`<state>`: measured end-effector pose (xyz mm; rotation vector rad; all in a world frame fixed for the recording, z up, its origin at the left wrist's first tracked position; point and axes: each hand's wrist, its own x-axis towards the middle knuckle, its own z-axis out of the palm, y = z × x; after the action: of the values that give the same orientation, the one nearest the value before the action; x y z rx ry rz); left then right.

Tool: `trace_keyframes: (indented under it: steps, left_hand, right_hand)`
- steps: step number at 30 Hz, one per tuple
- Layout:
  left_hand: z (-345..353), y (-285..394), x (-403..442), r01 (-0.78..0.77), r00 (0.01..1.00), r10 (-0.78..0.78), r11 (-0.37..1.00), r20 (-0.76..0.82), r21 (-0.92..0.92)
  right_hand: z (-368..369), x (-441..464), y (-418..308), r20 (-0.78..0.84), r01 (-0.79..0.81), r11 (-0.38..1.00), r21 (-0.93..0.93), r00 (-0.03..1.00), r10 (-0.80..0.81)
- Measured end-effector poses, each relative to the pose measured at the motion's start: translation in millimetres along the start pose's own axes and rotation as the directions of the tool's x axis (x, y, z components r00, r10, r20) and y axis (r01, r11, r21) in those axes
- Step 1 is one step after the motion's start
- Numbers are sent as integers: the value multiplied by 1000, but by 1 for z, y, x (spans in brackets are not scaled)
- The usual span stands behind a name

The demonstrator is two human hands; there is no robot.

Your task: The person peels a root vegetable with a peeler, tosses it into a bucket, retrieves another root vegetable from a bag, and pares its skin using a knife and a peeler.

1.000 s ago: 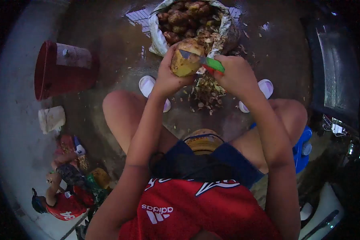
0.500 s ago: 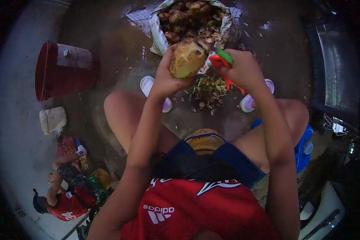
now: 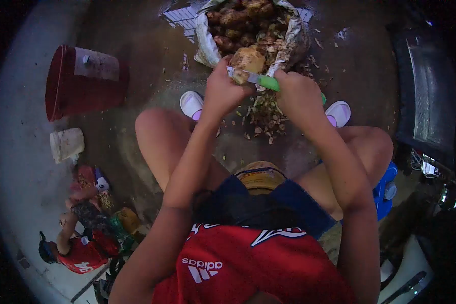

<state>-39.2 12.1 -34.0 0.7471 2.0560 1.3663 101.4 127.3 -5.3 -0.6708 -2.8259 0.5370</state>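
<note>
My left hand [image 3: 224, 92] is closed around a large, partly peeled potato [image 3: 249, 60] with pale yellow flesh showing. In my right hand [image 3: 300, 96] is a green-handled knife [image 3: 268, 82], its pale blade lying across the near side of the potato. The blade's exact shape is blurred. Just beyond my hands stands an open white sack [image 3: 203, 43] filled with brown-skinned potatoes [image 3: 235, 20]. Peelings [image 3: 268, 114] lie in a pile on the ground below my hands.
A red bucket [image 3: 99, 88] and a white container [image 3: 67, 144] stand to the left. Another person in a red shirt [image 3: 83, 256] sits at lower left. A blue container [image 3: 386, 192] is beside my right leg. My white slippers [image 3: 338, 114] flank the peelings.
The potato has turned and moved slightly away from me, toward the sack. My right hand has rotated, bringing the blade across the potato; the red-orange part seen in it earlier no longer shows.
</note>
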Motion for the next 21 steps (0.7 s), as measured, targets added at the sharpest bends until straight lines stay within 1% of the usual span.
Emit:
trace_keyframes:
  steps: [3,6,9,12,15,18,21]
  left_hand:
    - [1,-6,2,-68,998,68,998,-5,13]
    - [1,-5,0,-57,998,59,997,-33,59]
    - [2,0,2,17,1000,-16,997,-11,73]
    - [2,-3,5,-25,1000,26,1000,-12,7]
    - [1,-7,5,27,999,-26,999,28,-46]
    - [1,-5,4,90,993,-79,989,89,-122]
    - [-5,-10,10,84,991,-91,994,97,75]
  right_hand:
    - [4,2,-3,15,-42,999,-35,999,42]
    - [4,10,6,4,-38,995,-88,999,39]
    - [12,17,13,-13,-51,995,-89,999,50]
    - [14,20,13,-7,-66,993,-100,998,66]
    - [14,24,17,-31,-53,992,-116,998,49]
    - [14,27,20,-13,-67,992,-108,998,66]
    - [10,27,19,65,-75,994,-83,995,81]
